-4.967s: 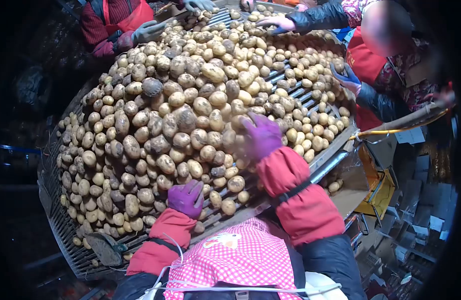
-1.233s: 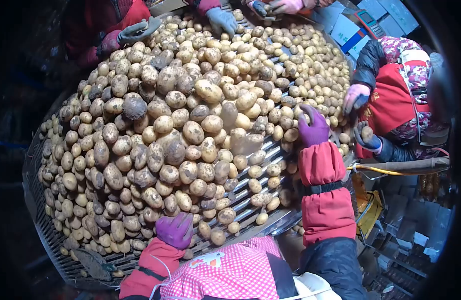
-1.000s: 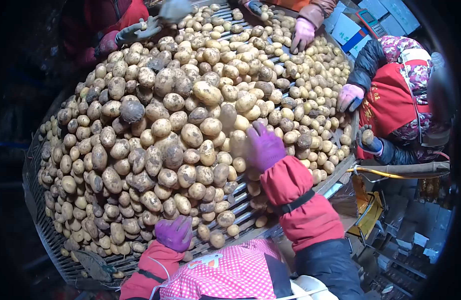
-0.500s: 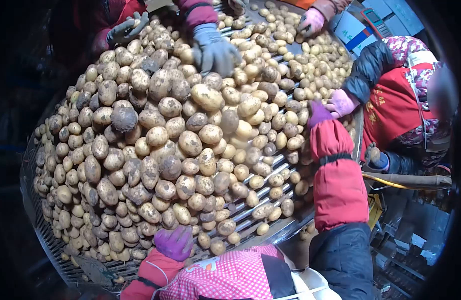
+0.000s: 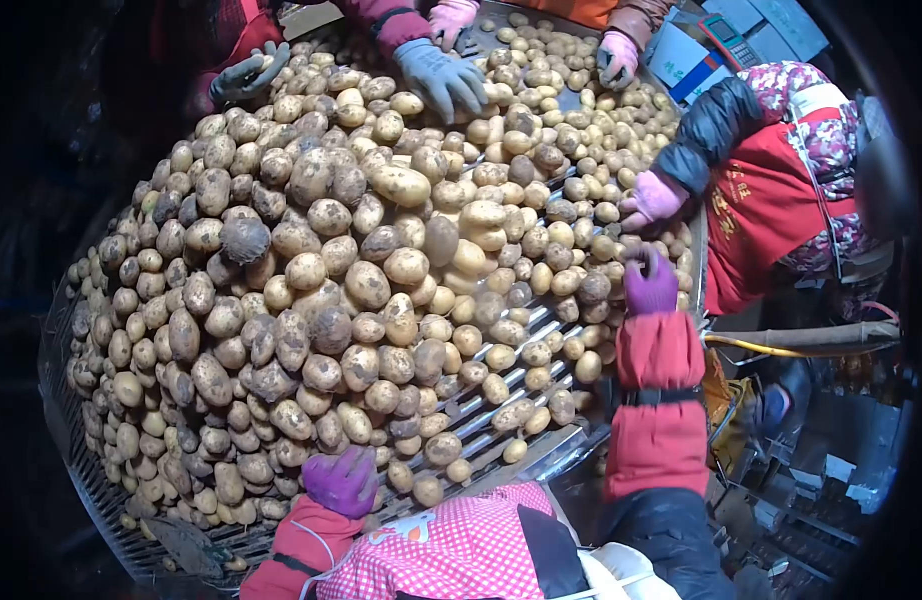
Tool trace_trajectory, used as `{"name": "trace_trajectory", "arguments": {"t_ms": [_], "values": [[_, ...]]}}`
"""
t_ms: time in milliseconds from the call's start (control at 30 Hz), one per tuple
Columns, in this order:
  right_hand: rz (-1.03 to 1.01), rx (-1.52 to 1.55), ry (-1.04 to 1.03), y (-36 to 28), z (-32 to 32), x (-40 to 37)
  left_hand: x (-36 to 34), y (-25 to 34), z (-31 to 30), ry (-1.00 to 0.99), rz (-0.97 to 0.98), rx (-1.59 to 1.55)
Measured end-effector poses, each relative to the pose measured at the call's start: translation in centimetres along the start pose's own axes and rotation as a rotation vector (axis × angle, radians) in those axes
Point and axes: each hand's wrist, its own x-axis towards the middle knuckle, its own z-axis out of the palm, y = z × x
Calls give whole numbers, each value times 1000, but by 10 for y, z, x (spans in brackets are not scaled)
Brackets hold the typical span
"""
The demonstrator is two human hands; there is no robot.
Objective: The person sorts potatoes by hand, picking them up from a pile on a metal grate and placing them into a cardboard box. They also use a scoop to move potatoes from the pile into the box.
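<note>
"On the slatted table (image 5: 78,462), what's heaped?"

"Potatoes (image 5: 366,285), mostly left of centre."

"And the grip?"

"Left hand (image 5: 342,481) sits at their near edge; right hand (image 5: 650,282), fingers curled, is among those at the table's right side. Whether either of the 2 clasps anything, I can't tell."
</note>
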Motion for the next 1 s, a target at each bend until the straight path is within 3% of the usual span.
{"name": "trace_trajectory", "arguments": {"t_ms": [67,133,167,267,400,467,500,600,667,800,833,1000], "values": [[360,318,-86,1,-9,-39,2,2,0,-7,-17,-5],[236,296,-11,33,0,-63,3,5,-2,-33,-37,12],[248,408,-1,32,0,-65,2,5,-2,-32,-37,23],[196,307,-18,24,1,-50,2,7,-1,-39,-40,38],[-10,-106,-193,-11,12,1,3,6,-3,-60,-36,25],[-4,-16,-342,5,43,25,2,3,-2,-52,-28,17],[99,-97,-458,-15,42,38,1,2,-1,-42,-23,11],[147,-87,-532,-17,42,58,-3,0,1,-36,6,7],[159,-3,-476,-4,44,52,-4,-3,3,-29,7,6],[72,1048,-228,-10,10,-10,-1,5,-1,-2,-20,22],[146,1344,-218,2,11,-31,0,6,-2,-4,-20,27],[180,1910,-46,-24,-35,-115,-3,16,-3,-59,-74,33]]}}
